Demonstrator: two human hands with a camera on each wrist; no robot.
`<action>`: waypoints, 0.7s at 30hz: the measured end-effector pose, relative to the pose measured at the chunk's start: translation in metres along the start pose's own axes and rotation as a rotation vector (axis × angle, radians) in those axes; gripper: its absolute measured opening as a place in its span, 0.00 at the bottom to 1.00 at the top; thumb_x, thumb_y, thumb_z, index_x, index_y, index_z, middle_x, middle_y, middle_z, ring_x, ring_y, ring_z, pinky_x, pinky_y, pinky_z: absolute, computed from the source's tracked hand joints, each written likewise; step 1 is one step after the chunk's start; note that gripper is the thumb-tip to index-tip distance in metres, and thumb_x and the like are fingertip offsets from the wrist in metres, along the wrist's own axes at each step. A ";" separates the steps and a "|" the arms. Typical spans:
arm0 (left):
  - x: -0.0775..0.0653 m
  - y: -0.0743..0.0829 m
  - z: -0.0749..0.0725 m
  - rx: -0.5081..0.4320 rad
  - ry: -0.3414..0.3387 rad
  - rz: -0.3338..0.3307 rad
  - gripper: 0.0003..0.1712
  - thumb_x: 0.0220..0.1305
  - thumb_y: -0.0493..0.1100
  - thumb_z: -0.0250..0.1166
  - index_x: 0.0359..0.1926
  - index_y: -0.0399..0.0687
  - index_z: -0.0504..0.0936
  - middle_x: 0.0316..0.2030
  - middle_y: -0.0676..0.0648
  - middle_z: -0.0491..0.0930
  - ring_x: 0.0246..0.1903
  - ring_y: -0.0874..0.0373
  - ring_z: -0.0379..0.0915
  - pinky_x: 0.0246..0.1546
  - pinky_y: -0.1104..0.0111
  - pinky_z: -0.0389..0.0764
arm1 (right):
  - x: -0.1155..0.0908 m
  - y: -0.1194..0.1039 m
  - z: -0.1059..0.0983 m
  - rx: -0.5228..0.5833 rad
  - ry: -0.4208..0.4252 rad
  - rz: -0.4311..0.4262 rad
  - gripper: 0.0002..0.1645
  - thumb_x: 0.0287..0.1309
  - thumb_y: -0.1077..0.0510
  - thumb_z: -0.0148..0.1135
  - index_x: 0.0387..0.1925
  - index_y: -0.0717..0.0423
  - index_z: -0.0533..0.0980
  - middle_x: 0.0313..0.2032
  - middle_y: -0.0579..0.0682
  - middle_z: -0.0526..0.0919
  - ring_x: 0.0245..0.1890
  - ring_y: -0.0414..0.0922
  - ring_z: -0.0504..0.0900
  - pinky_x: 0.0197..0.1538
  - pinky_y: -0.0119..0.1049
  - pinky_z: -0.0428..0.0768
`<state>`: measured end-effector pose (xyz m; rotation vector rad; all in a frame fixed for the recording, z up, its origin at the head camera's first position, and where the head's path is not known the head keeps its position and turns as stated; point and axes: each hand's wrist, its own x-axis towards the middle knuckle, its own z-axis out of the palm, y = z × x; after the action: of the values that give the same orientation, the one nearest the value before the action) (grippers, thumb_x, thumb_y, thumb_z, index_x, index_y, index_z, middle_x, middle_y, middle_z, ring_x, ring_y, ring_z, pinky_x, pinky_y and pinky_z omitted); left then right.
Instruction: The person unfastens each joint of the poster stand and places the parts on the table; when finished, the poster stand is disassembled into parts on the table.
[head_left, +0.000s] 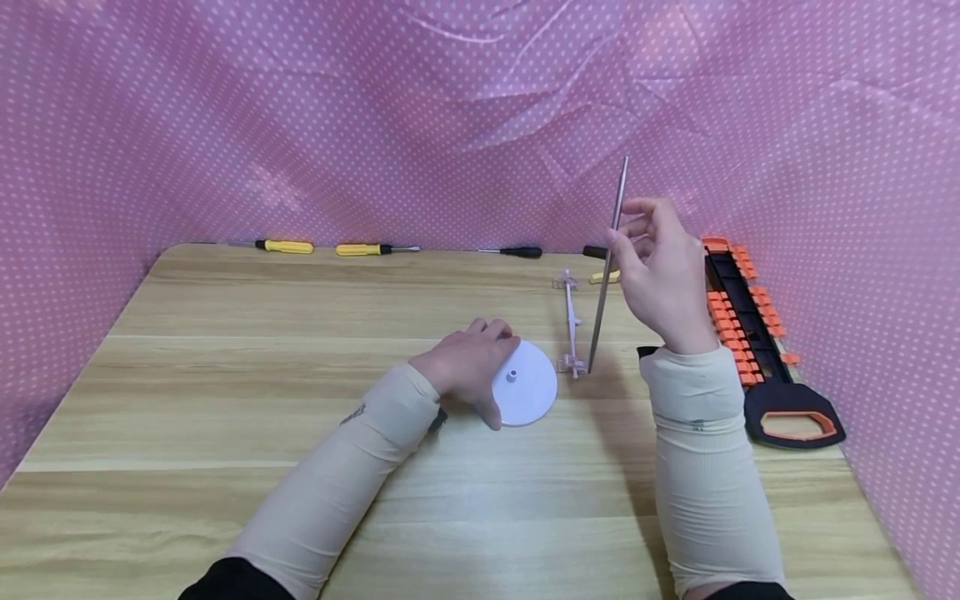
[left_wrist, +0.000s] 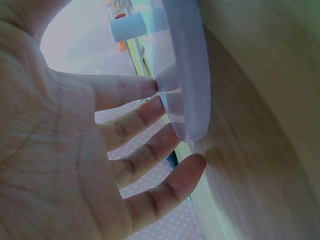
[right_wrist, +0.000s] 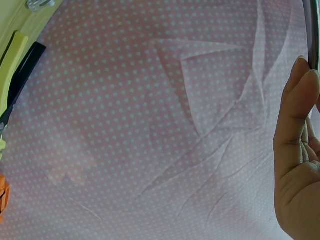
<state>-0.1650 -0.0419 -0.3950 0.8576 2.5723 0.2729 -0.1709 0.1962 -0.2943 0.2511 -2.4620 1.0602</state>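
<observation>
In the head view my left hand [head_left: 471, 362] spans the left side of a white round disc [head_left: 536, 390] with a short post at its centre. The left wrist view shows the fingertips against the edge of this disc [left_wrist: 195, 75], just over the wooden tabletop. My right hand [head_left: 663, 271] pinches a thin metal rod [head_left: 604, 287] between thumb and fingers, raised and slightly tilted. Just left of the rod's lower end lies a slim white stick-like part [head_left: 572, 321] with clear plastic clips at both ends. Only part of the rod [right_wrist: 313, 35] shows in the right wrist view.
A black and orange rack [head_left: 750, 325] with a looped handle lies along the right edge. Two yellow-handled screwdrivers [head_left: 288, 247] and a black-handled one [head_left: 520, 252] lie at the back edge. A yellow and black tool [right_wrist: 14, 75] lies behind the right hand. Pink dotted cloth [head_left: 480, 125] surrounds the table.
</observation>
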 end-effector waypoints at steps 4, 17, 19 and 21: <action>0.000 0.000 0.000 0.001 0.001 -0.001 0.74 0.37 0.63 0.90 0.82 0.47 0.62 0.78 0.46 0.61 0.70 0.49 0.60 0.69 0.54 0.73 | 0.001 0.002 0.000 -0.014 -0.009 0.013 0.22 0.76 0.57 0.63 0.64 0.61 0.73 0.44 0.57 0.88 0.37 0.52 0.88 0.33 0.25 0.73; 0.000 0.000 0.000 0.001 0.007 0.000 0.75 0.37 0.62 0.90 0.82 0.47 0.61 0.78 0.46 0.61 0.70 0.49 0.60 0.70 0.54 0.73 | 0.005 0.011 0.003 -0.037 -0.060 0.101 0.24 0.77 0.53 0.62 0.67 0.56 0.73 0.48 0.58 0.87 0.41 0.54 0.89 0.33 0.26 0.73; 0.000 0.000 0.000 0.002 0.006 -0.001 0.75 0.37 0.62 0.90 0.82 0.47 0.61 0.78 0.46 0.61 0.70 0.49 0.60 0.70 0.54 0.73 | 0.005 0.013 0.004 -0.042 -0.072 0.114 0.24 0.77 0.52 0.62 0.67 0.56 0.73 0.48 0.58 0.87 0.41 0.55 0.89 0.33 0.27 0.74; 0.000 0.000 0.000 0.002 0.006 -0.001 0.75 0.36 0.62 0.90 0.82 0.47 0.61 0.78 0.46 0.61 0.70 0.49 0.60 0.69 0.54 0.73 | 0.006 0.014 0.005 -0.052 -0.079 0.124 0.24 0.77 0.51 0.61 0.68 0.55 0.73 0.49 0.58 0.87 0.42 0.54 0.89 0.34 0.29 0.74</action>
<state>-0.1650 -0.0416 -0.3955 0.8573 2.5786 0.2732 -0.1824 0.2022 -0.3038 0.1276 -2.6012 1.0534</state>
